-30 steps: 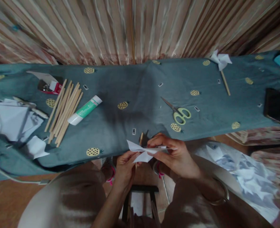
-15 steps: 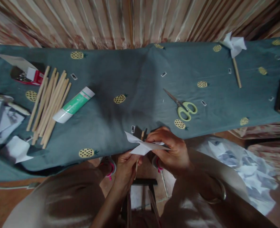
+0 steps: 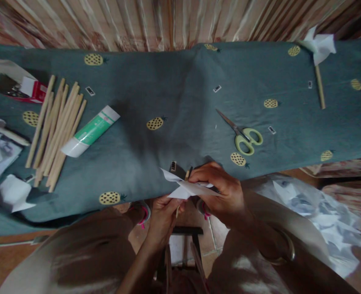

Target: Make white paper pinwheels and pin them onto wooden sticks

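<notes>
Pinching folded white paper [image 3: 186, 188] with right hand [image 3: 221, 196], left hand [image 3: 163, 212] gripping stick [image 3: 183, 185] beneath, just below scissors [image 3: 243, 136]; steadying stick upright, pressing folds centred.

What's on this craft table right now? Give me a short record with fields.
left hand: grips a thin wooden stick under folded white paper
right hand: pinches the paper from above
table cover: teal cloth with pineapple print
scissors: green handles, lying shut
glue tube: green and white, beside a bundle of sticks
far right: a finished paper pinwheel
</notes>
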`<control>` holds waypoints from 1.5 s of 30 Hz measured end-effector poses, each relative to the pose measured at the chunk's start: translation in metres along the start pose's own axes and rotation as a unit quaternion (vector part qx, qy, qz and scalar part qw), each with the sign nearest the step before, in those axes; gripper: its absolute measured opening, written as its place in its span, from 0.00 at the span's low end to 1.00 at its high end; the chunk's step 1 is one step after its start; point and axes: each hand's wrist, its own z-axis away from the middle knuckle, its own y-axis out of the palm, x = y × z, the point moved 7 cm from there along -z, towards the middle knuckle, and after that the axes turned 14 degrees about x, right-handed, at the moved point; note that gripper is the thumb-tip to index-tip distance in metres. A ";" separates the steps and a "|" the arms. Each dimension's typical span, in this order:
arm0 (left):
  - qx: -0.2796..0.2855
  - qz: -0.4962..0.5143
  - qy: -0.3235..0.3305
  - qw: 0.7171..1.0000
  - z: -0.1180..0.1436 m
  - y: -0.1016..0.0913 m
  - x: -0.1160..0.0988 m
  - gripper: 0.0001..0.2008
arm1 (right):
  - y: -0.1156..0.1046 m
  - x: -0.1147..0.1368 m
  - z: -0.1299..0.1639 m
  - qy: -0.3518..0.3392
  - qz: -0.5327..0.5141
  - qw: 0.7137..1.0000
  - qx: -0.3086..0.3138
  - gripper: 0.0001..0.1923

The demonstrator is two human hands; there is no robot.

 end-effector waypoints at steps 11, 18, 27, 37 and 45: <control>0.005 -0.011 -0.004 1.000 0.000 -0.002 0.000 0.17 | -0.003 -0.001 -0.001 0.004 -0.019 1.000 -0.009 0.10; -0.005 -0.021 -0.016 1.000 -0.001 0.002 -0.003 0.18 | -0.003 0.003 -0.002 0.020 -0.041 0.999 0.010 0.08; -0.017 -0.030 -0.039 0.999 -0.002 -0.003 0.001 0.15 | -0.002 -0.003 0.001 0.084 -0.073 0.993 0.029 0.09; -0.008 -0.011 -0.041 0.999 -0.003 -0.001 0.004 0.11 | -0.003 0.001 -0.001 0.067 -0.035 0.997 0.021 0.08; -0.016 -0.004 -0.040 0.999 -0.002 0.000 0.002 0.12 | -0.002 -0.002 0.001 0.088 -0.037 0.995 0.019 0.09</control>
